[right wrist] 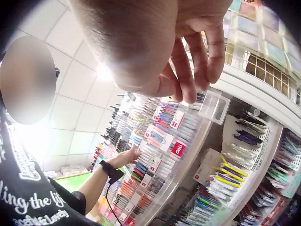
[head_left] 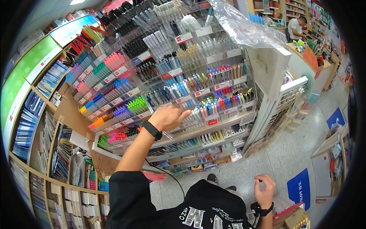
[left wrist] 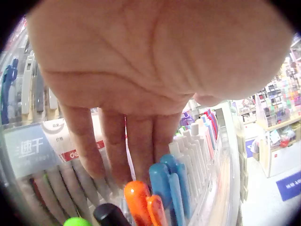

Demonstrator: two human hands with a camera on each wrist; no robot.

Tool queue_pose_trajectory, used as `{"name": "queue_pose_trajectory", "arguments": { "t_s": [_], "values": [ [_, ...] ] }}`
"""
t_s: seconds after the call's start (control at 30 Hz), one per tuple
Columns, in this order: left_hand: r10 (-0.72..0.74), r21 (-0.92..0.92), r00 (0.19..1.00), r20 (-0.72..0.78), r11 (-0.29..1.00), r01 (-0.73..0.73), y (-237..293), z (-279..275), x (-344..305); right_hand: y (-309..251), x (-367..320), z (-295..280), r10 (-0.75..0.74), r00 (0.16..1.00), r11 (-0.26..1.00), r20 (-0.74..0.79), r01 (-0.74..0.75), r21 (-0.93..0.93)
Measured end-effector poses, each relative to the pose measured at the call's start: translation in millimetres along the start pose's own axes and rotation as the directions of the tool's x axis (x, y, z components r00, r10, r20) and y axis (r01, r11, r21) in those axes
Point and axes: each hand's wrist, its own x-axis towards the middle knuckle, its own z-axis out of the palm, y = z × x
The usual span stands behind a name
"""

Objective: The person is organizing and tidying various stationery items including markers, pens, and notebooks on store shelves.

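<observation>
My left hand (head_left: 167, 117) reaches over the lower tiers of a clear pen rack (head_left: 228, 84), palm down. In the left wrist view the fingers of the left hand (left wrist: 150, 70) extend down among the pens, beside white pens (left wrist: 190, 153). Near their tips are an orange pen (left wrist: 137, 200), blue pens (left wrist: 162, 183) and a black one (left wrist: 110, 215); no grip on any is visible, and the fingertips are partly hidden. My right hand (head_left: 264, 189) hangs near my body, fingers loosely bent, holding nothing. The right wrist view shows this hand (right wrist: 164, 52) away from the rack.
Bookshelves (head_left: 57, 179) curve around the left side. A white grid panel (head_left: 284, 103) stands at the rack's right end. Boxes (head_left: 293, 215) lie at the lower right, near a blue sign (head_left: 299, 189). A person (head_left: 296, 28) is at a far counter.
</observation>
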Motion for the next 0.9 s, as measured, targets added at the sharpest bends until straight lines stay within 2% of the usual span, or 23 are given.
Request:
{"name": "queue_pose_trajectory", "arguments": {
  "t_s": [0.17, 0.27, 0.37, 0.43, 0.5, 0.57, 0.63, 0.7, 0.77, 0.8, 0.83, 0.9],
  "values": [
    [0.005, 0.053, 1.0, -0.017, 0.999, -0.004, -12.1, 10.5, -7.5, -19.9, 9.6, 14.2, -0.036, 0.999, 0.999, 0.011, 0.036, -0.028],
    [0.053, -0.005, 0.995, -0.083, 0.999, -0.054, -38.4, 17.8, -16.6, -31.7, 22.7, 35.4, -0.035, 0.999, 0.999, 0.026, 0.035, -0.011],
    [0.038, -0.052, 0.991, -0.129, 0.998, -0.045, -42.3, 13.8, -28.1, -37.0, 39.7, 48.8, -0.028, 0.998, 1.0, 0.049, 0.028, 0.009],
    [0.016, -0.058, 0.994, -0.105, 0.998, -0.022, -57.8, 18.3, -36.7, -44.5, 57.3, 66.0, -0.055, 0.994, 0.998, 0.096, 0.055, -0.003],
    [0.086, -0.107, 0.966, -0.243, 0.988, -0.115, -63.9, 25.3, -45.9, -54.6, 77.3, 76.6, -0.089, 0.988, 0.995, 0.124, 0.092, -0.022],
    [0.089, -0.102, 0.972, -0.217, 0.988, -0.113, -63.7, 24.4, -55.1, -66.6, 95.8, 85.9, -0.113, 0.983, 0.993, 0.145, 0.118, -0.028],
    [0.102, -0.113, 0.966, -0.237, 0.985, -0.132, -91.7, 30.7, -53.9, -88.6, 133.0, 115.7, -0.174, 0.964, 0.98, 0.202, 0.19, -0.062],
    [0.084, -0.148, 0.975, -0.204, 0.982, -0.115, -91.1, 31.5, -60.4, -102.2, 158.8, 124.7, -0.202, 0.949, 0.97, 0.243, 0.229, -0.088],
    [0.146, -0.141, 0.935, -0.324, 0.97, -0.2, -95.4, 36.6, -63.1, -130.6, 190.0, 139.6, -0.348, 0.908, 0.922, 0.234, 0.376, -0.087],
    [0.151, -0.128, 0.945, -0.291, 0.972, -0.195, -97.9, 35.8, -63.0, -139.0, 205.5, 144.8, -0.393, 0.878, 0.898, 0.274, 0.431, -0.091],
    [0.154, -0.137, 0.945, -0.288, 0.97, -0.2, -101.9, 34.4, -61.0, -148.0, 220.2, 153.2, -0.385, 0.879, 0.9, 0.28, 0.425, -0.098],
    [0.18, -0.125, 0.905, -0.386, 0.962, -0.244, -104.1, 30.2, -57.5, -167.1, 244.6, 168.2, -0.487, 0.822, 0.834, 0.296, 0.538, -0.123]
  ]
}}
